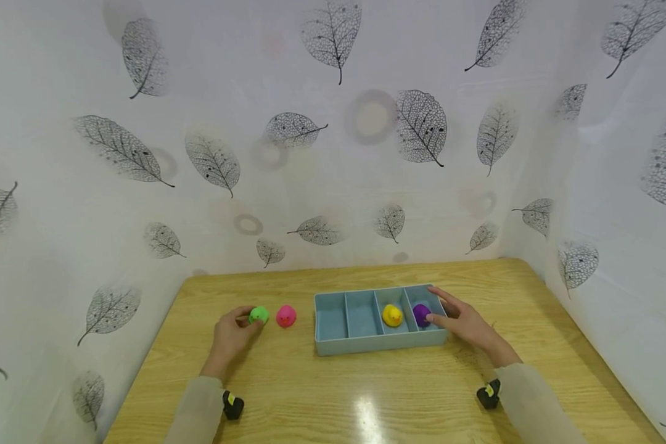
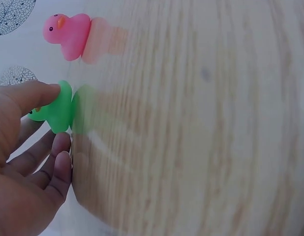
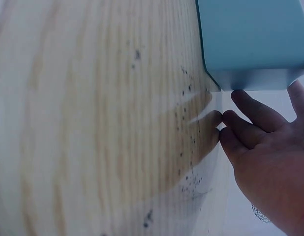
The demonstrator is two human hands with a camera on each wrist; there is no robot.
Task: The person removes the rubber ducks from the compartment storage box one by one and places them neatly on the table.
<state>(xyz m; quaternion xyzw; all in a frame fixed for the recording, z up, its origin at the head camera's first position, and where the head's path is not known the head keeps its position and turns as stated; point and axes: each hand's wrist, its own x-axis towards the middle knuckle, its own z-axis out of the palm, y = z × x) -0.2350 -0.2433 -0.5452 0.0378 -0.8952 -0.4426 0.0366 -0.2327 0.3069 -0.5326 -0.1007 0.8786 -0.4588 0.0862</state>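
Note:
My left hand [image 1: 234,336] pinches a small green toy duck [image 1: 259,315], thumb and forefinger at its sides; in the left wrist view the duck [image 2: 58,110] stands on the tabletop. Just right of it stands a pink toy duck [image 1: 285,316]. A blue-grey tray [image 1: 380,345] with several compartments holds a yellow toy duck [image 1: 391,316] and, in the rightmost compartment, a purple toy duck [image 1: 420,314]. My right hand [image 1: 468,320] rests at the tray's right end, forefinger at the back corner and thumb over the rim beside the purple duck. Its fingers are relaxed around the end wall [image 3: 255,78].
The light wooden table [image 1: 333,394] carries everything. A white curtain [image 1: 333,185] with a dark leaf print hangs around the back and sides. Small dark specks [image 3: 186,182] mark the wood near the tray's right end. The two left compartments hold no duck.

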